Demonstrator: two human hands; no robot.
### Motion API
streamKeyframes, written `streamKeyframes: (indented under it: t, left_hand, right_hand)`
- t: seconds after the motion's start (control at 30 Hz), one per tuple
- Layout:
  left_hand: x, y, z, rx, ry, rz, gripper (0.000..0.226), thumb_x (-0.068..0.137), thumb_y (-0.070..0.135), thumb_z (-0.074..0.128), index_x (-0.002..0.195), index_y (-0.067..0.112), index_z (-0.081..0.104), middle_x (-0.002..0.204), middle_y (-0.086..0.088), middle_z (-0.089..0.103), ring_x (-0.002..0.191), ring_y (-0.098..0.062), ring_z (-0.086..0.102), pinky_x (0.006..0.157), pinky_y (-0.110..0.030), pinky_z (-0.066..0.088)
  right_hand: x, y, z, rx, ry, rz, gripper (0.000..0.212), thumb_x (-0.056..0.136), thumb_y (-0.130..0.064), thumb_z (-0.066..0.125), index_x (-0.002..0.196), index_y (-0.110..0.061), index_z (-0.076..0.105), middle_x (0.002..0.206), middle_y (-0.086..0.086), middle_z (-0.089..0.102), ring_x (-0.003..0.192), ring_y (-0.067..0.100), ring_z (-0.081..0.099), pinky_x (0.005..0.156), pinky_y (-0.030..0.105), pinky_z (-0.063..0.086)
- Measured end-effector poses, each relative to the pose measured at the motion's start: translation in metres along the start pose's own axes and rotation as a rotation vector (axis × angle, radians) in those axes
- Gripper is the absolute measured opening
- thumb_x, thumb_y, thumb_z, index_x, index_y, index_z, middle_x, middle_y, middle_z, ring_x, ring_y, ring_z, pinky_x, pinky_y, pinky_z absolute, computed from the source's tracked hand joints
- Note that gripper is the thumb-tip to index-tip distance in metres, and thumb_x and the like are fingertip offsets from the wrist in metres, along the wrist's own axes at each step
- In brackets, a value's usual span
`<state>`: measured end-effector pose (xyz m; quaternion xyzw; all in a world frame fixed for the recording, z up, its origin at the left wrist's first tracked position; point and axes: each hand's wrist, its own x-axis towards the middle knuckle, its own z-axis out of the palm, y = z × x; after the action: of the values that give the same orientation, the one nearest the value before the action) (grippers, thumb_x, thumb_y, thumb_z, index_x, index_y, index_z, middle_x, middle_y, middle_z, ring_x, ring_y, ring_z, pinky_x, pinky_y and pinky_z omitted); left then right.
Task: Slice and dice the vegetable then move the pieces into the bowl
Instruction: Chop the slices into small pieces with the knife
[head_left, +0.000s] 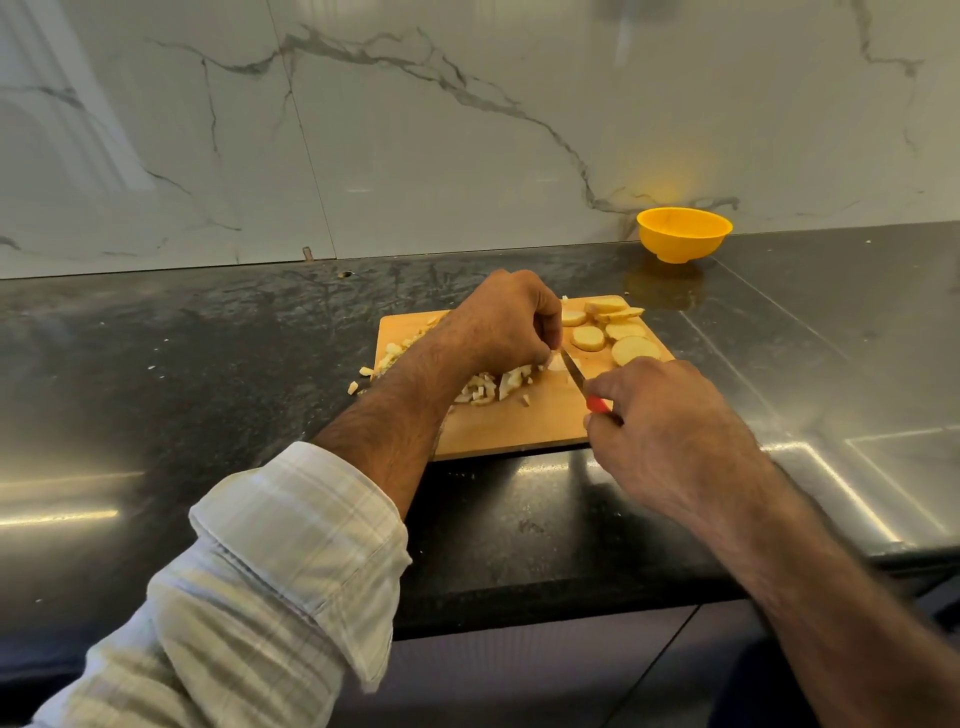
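Spreading dark and glossy under everything: countertop (156, 374). Lying on it, wooden cutting board (519, 426). Reaching in over the board from the near left, left hand (498, 327), knuckles up, fingers curling down and pinching a pale vegetable piece (557, 362) against the wood. Coming from the right, right hand (670, 431), fingers gripping the red-handled knife (574, 371), blade touching that piece. Sitting at the board's far right corner, round slices (613, 332). Piling beside the left wrist, diced pieces (493, 387). Standing well apart by the wall, yellow bowl (683, 234).
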<state>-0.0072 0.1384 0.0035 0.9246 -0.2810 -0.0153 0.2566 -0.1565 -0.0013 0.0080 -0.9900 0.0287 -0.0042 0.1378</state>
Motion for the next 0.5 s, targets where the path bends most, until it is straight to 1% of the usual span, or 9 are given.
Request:
streamKeyframes:
  t: [0.07, 0.1, 0.2, 0.27, 0.37, 0.43, 0.5]
  left_hand:
    - [0.000, 0.000, 0.001, 0.010, -0.017, -0.010, 0.016, 0.085, 0.006, 0.085, 0.088, 0.020, 0.079, 0.088, 0.006, 0.075, 0.084, -0.010, 0.072, 0.083, -0.033, 0.065]
    - [0.000, 0.000, 0.002, 0.016, -0.024, -0.012, 0.016, 0.085, 0.007, 0.086, 0.086, 0.021, 0.079, 0.086, 0.006, 0.075, 0.084, -0.009, 0.072, 0.083, -0.033, 0.065]
    - [0.000, 0.000, 0.003, 0.018, -0.016, -0.014, 0.018, 0.083, 0.006, 0.086, 0.082, 0.021, 0.078, 0.082, 0.008, 0.075, 0.080, -0.008, 0.072, 0.080, -0.033, 0.066]
    - [0.000, 0.000, 0.003, 0.020, -0.004, -0.013, 0.019, 0.082, 0.004, 0.086, 0.081, 0.021, 0.078, 0.079, 0.008, 0.074, 0.078, -0.007, 0.073, 0.078, -0.033, 0.066]
    - [0.001, 0.002, 0.004, 0.033, -0.006, 0.003, 0.018, 0.083, 0.004, 0.085, 0.082, 0.021, 0.078, 0.080, 0.007, 0.074, 0.078, -0.009, 0.072, 0.079, -0.031, 0.065]
    - [0.000, 0.002, 0.003, 0.038, -0.008, 0.019, 0.017, 0.084, 0.004, 0.084, 0.084, 0.020, 0.078, 0.082, 0.007, 0.074, 0.080, -0.009, 0.072, 0.079, -0.029, 0.065]
    - [-0.001, 0.001, 0.002, 0.026, -0.012, 0.034, 0.015, 0.085, 0.005, 0.084, 0.087, 0.019, 0.079, 0.085, 0.007, 0.074, 0.081, -0.008, 0.072, 0.080, -0.028, 0.064]
  right_hand:
    - [0.004, -0.003, 0.004, -0.007, 0.004, -0.012, 0.035, 0.102, -0.032, 0.062, 0.136, -0.027, 0.065, 0.127, -0.004, 0.064, 0.110, 0.016, 0.058, 0.092, 0.034, 0.058]
    - [0.007, -0.005, 0.007, -0.016, -0.003, -0.010, 0.034, 0.101, -0.031, 0.062, 0.135, -0.027, 0.065, 0.125, -0.004, 0.064, 0.109, 0.016, 0.058, 0.090, 0.033, 0.057]
    - [0.021, -0.007, 0.017, -0.026, 0.031, -0.013, 0.031, 0.098, -0.032, 0.064, 0.129, -0.027, 0.069, 0.112, -0.005, 0.065, 0.096, 0.013, 0.056, 0.074, 0.026, 0.049]
    - [0.028, -0.009, 0.018, -0.007, 0.036, 0.003, 0.031, 0.097, -0.032, 0.067, 0.128, -0.027, 0.069, 0.104, -0.006, 0.064, 0.091, 0.012, 0.056, 0.069, 0.025, 0.046]
    - [0.027, -0.007, 0.015, -0.012, 0.000, 0.004, 0.032, 0.096, -0.031, 0.068, 0.128, -0.026, 0.069, 0.101, -0.006, 0.061, 0.091, 0.012, 0.055, 0.072, 0.026, 0.048]
    - [0.015, -0.002, 0.013, -0.036, -0.035, -0.005, 0.033, 0.097, -0.031, 0.067, 0.130, -0.028, 0.069, 0.107, -0.006, 0.063, 0.094, 0.012, 0.057, 0.075, 0.026, 0.050]
    - [0.000, 0.006, 0.009, -0.025, -0.025, -0.001, 0.035, 0.098, -0.032, 0.065, 0.133, -0.031, 0.067, 0.113, -0.007, 0.064, 0.099, 0.013, 0.058, 0.077, 0.026, 0.051]
